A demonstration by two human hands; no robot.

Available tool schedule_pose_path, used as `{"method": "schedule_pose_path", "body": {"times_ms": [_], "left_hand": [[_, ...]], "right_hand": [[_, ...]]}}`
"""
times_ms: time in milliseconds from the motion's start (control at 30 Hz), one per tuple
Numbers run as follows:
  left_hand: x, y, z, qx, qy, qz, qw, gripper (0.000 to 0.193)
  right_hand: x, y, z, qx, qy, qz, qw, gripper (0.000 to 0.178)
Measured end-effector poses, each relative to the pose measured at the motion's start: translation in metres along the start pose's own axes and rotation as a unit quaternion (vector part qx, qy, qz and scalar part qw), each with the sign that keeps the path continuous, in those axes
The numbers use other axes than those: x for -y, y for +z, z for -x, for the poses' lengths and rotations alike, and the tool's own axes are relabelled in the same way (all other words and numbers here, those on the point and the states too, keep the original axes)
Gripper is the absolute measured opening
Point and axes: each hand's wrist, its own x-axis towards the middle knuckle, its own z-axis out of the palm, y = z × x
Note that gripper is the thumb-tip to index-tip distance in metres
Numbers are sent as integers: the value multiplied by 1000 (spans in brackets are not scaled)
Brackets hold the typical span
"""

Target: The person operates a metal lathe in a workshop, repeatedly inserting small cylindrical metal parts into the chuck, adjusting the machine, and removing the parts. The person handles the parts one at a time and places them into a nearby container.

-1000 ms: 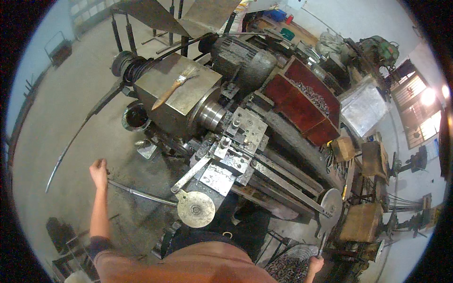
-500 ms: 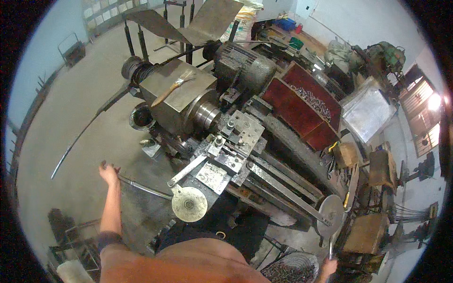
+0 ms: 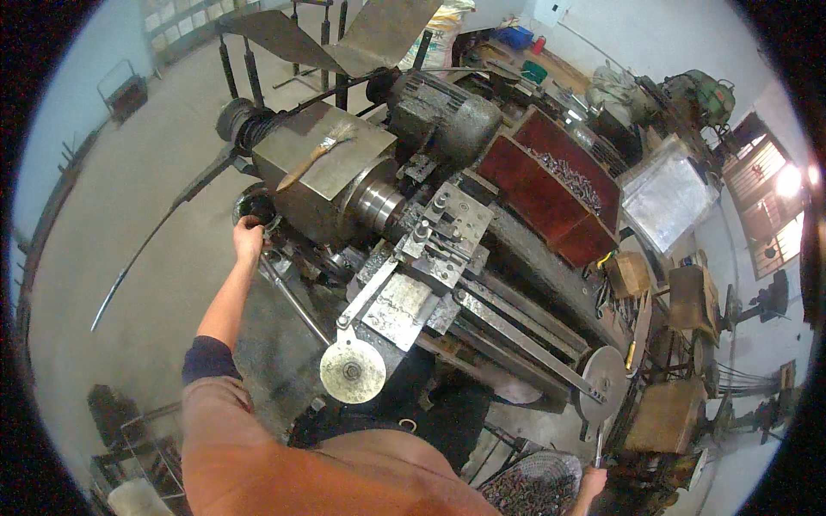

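Note:
My left hand [image 3: 249, 238] is at the near rim of a round dark cup [image 3: 253, 205] on the lathe's left side. Its fingers are bent together, and what they hold, if anything, is hidden. Just beside that wrist ends a steel lever [image 3: 297, 297], which runs down to a pale round disc [image 3: 352, 372]. At the lower right my right hand [image 3: 592, 483] is wrapped round a metal handle [image 3: 600, 445] below a grey disc [image 3: 602, 375]. Between them lie the tool slide [image 3: 443, 245] and the shiny spindle nose [image 3: 379, 206] of the lathe.
A wooden-handled brush [image 3: 314, 159] lies on the headstock. Behind the slide stands a red tray [image 3: 538, 193] with small metal parts. A basket [image 3: 559, 469] of dark pieces sits by my right hand. A long thin rod [image 3: 138, 258] sticks out left.
My left hand has moved up and right to the dark cup. The steel lever has swung upward with it. The tool slide has shifted slightly up and right, while my right hand keeps its handle.

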Motion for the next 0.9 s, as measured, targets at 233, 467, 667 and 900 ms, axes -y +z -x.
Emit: {"method": "schedule_pose_path", "body": {"times_ms": [233,467,667,900], "left_hand": [[23,-1,-16,-13,-10,44,999,25],[0,4,-3,-27,-7,13,1000,25],[23,3,-17,-23,13,-22,999,32],[16,-24,-24,144,-73,46,986,30]], "right_hand": [[55,-76,64,93,59,-69,992,38],[27,-45,39,71,53,-16,996,31],[14,-13,-93,-4,-27,91,996,29],[45,-3,-93,-104,-25,77,991,43]]}}
